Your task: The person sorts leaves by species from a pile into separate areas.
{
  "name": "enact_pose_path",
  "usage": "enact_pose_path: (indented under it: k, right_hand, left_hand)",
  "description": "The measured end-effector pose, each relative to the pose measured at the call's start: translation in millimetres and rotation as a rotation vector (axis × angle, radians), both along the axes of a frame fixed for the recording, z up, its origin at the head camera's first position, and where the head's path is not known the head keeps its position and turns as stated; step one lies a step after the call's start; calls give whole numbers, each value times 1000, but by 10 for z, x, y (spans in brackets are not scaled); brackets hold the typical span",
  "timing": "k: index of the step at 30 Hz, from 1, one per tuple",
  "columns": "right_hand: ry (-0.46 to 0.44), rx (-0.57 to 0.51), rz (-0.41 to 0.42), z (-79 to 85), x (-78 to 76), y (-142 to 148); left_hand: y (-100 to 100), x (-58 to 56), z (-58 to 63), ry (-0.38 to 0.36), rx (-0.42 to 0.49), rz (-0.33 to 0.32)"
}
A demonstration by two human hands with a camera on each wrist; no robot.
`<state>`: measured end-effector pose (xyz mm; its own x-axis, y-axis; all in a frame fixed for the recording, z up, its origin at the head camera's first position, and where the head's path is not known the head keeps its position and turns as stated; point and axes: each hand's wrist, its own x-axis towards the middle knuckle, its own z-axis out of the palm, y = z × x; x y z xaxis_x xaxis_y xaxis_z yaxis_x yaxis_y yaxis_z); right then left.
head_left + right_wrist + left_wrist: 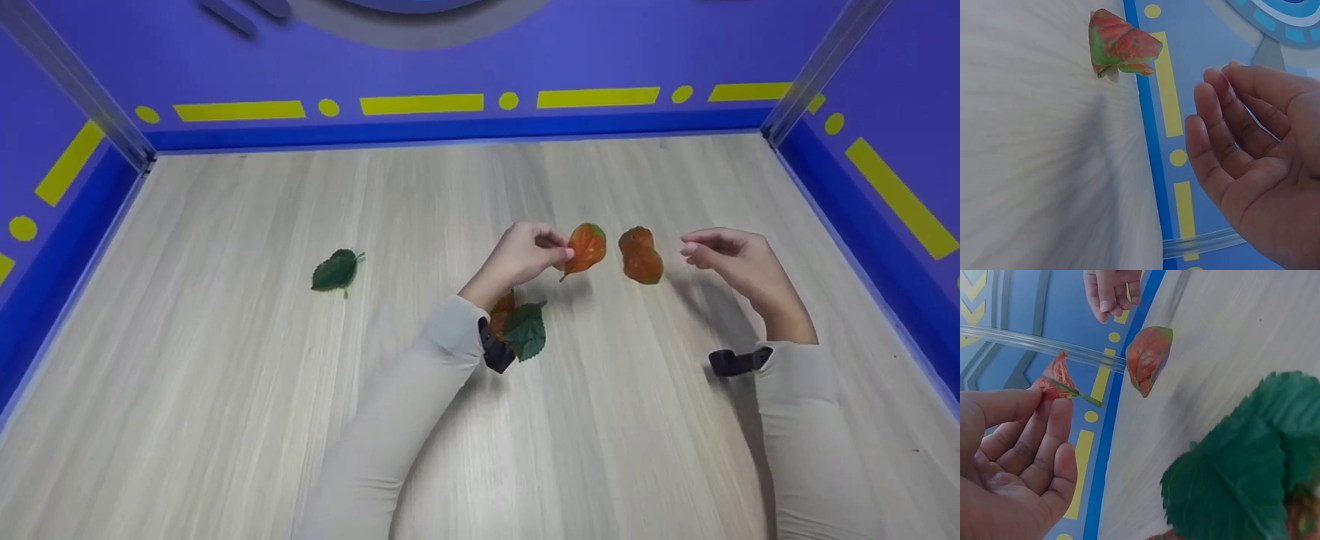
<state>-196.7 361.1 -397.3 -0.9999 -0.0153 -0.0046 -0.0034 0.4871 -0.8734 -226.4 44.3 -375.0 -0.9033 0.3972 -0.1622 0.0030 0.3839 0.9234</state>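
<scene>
Orange leaf (587,247): pinched near its edge by the fingers of the left hand (525,253), raised above the bench (420,195); loose pressure could drop it, hard pressure could crease it.
Red leaf (641,256): lies between the hands; one piece or two overlapping, cannot tell.
Right hand (739,262): fingers released, loosely bent, near the red leaf; a careless sweep could shift it.
Green leaf (526,330): beside the black wrist camera (496,354); a lowered forearm could drag it.
</scene>
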Motion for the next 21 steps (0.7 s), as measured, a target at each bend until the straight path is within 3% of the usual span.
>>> enact_pose_path:
  k: [6,21]
  right_hand:
    - [-3,14,-16,28,41,5]
    - [13,-27,17,12,54,83]
  left_hand:
    - [166,-28,-18,-27,75,8]
    - [541,-88,-169,-43,97,16]
